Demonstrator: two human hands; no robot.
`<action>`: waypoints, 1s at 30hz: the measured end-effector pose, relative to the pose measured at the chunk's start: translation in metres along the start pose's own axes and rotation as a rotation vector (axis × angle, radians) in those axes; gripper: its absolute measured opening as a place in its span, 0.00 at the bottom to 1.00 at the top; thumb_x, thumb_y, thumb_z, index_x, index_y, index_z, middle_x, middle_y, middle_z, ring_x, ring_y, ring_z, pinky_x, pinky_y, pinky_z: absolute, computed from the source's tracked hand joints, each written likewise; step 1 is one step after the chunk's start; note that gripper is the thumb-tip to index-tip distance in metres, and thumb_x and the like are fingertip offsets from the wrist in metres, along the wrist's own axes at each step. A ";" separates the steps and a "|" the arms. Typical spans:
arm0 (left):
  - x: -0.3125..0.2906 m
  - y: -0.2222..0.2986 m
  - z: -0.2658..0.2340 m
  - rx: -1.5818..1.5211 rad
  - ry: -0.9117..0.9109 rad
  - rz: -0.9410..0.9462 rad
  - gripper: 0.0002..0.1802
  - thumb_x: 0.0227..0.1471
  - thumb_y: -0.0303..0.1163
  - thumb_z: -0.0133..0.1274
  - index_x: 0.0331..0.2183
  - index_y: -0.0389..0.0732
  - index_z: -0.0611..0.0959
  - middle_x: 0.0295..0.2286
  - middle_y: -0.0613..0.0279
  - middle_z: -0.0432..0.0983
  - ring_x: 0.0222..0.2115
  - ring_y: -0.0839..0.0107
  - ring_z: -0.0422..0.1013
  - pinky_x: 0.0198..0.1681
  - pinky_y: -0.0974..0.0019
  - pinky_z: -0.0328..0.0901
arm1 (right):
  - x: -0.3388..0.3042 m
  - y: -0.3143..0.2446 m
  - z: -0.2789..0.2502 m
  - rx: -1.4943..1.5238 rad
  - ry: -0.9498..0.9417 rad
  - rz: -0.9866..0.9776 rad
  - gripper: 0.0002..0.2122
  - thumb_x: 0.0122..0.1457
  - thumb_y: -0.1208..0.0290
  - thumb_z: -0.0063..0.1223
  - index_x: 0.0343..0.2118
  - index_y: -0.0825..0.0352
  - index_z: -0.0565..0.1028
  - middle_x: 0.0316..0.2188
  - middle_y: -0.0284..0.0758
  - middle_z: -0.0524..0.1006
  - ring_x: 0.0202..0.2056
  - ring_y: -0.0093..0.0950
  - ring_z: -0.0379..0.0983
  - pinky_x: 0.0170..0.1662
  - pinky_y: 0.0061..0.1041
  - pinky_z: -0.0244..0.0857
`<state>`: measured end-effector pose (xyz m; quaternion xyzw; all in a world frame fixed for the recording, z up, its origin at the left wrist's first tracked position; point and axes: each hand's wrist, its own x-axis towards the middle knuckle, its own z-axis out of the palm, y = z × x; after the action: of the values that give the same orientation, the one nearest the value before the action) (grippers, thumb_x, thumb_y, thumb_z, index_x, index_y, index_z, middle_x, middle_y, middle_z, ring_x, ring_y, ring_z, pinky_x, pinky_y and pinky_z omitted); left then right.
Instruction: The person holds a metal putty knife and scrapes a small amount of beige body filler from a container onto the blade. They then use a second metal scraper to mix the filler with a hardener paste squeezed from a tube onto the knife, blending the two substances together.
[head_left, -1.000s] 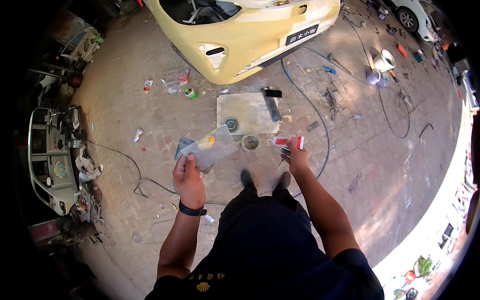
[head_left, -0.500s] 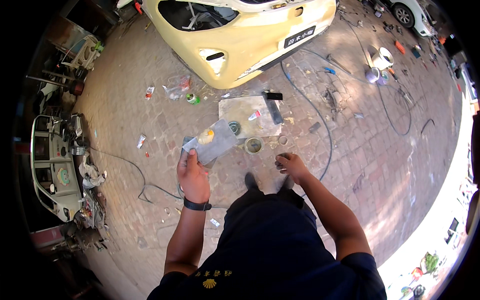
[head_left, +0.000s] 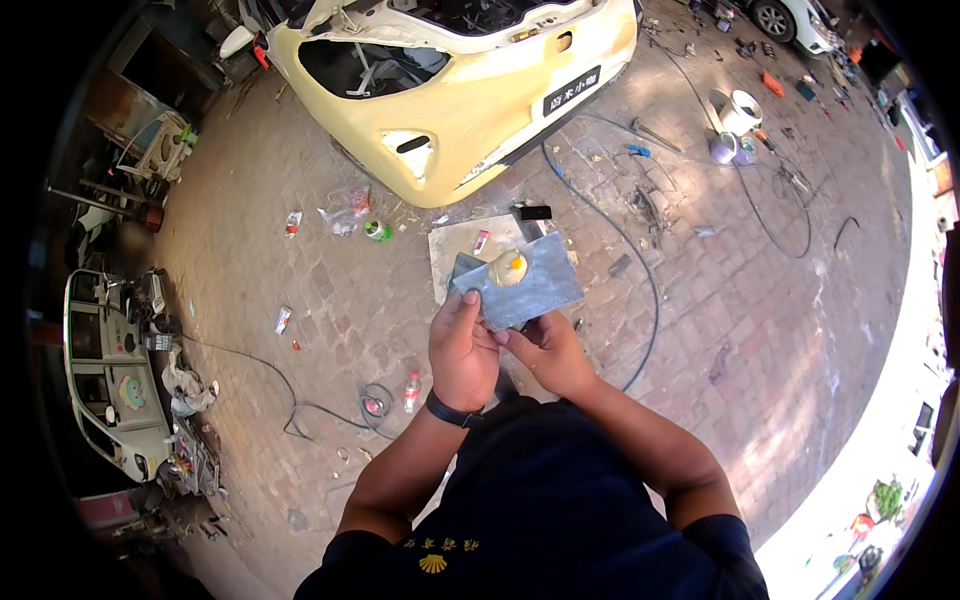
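My left hand (head_left: 466,350) is closed on a flat grey board (head_left: 545,285), its thumb on the near left corner. A beige lump of putty (head_left: 503,271) with an orange-yellow dab lies on the board. Behind its left end shows the edge of a darker sheet (head_left: 463,266). My right hand (head_left: 553,358) is closed at the board's near edge, its thumb close to the left hand. The right fingertips go out of sight under the board, so what they grip is hidden.
A yellow car body (head_left: 430,165) stands ahead. On the paving before it lie a pale square panel (head_left: 447,242), a small red-and-white tube (head_left: 482,241) and a black oblong object (head_left: 535,212). A hose (head_left: 628,232) curves on the right, with a white bucket (head_left: 740,113) beyond. A bottle (head_left: 412,391) is at left.
The left hand has brought the board and putty to the right, in front of my body. My right hand has moved left and in, from apart to the board's near edge.
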<state>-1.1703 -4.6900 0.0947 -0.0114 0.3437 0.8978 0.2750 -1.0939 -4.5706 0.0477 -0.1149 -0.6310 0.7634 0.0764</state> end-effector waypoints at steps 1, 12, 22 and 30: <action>0.000 -0.003 0.005 0.032 -0.023 0.035 0.14 0.68 0.30 0.48 0.51 0.35 0.79 0.48 0.58 0.80 0.51 0.68 0.74 0.57 0.62 0.65 | -0.001 -0.003 0.001 0.089 0.050 -0.007 0.20 0.62 0.71 0.64 0.54 0.72 0.71 0.43 0.37 0.80 0.41 0.25 0.78 0.45 0.27 0.73; -0.019 -0.013 0.006 0.147 -0.129 -0.047 0.15 0.70 0.30 0.46 0.53 0.36 0.79 0.51 0.59 0.79 0.55 0.68 0.72 0.61 0.55 0.63 | 0.005 -0.008 -0.087 0.369 0.720 -0.166 0.05 0.68 0.75 0.48 0.42 0.64 0.76 0.38 0.29 0.79 0.41 0.21 0.74 0.47 0.26 0.69; -0.014 -0.019 -0.019 0.452 0.017 0.049 0.18 0.71 0.36 0.47 0.53 0.35 0.78 0.49 0.57 0.80 0.48 0.65 0.78 0.52 0.57 0.72 | -0.046 -0.038 -0.157 0.710 0.556 0.106 0.11 0.66 0.77 0.51 0.50 0.71 0.73 0.48 0.39 0.78 0.51 0.31 0.75 0.57 0.33 0.69; -0.013 -0.022 -0.022 0.820 -0.093 0.191 0.17 0.71 0.35 0.46 0.51 0.31 0.79 0.44 0.60 0.80 0.42 0.75 0.75 0.47 0.65 0.71 | -0.043 -0.064 -0.105 0.721 0.445 0.090 0.10 0.66 0.79 0.53 0.49 0.67 0.77 0.44 0.35 0.82 0.48 0.28 0.79 0.57 0.32 0.70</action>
<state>-1.1520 -4.6963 0.0667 0.1715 0.6593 0.7076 0.1873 -1.0260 -4.4707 0.0950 -0.2701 -0.2863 0.8943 0.2127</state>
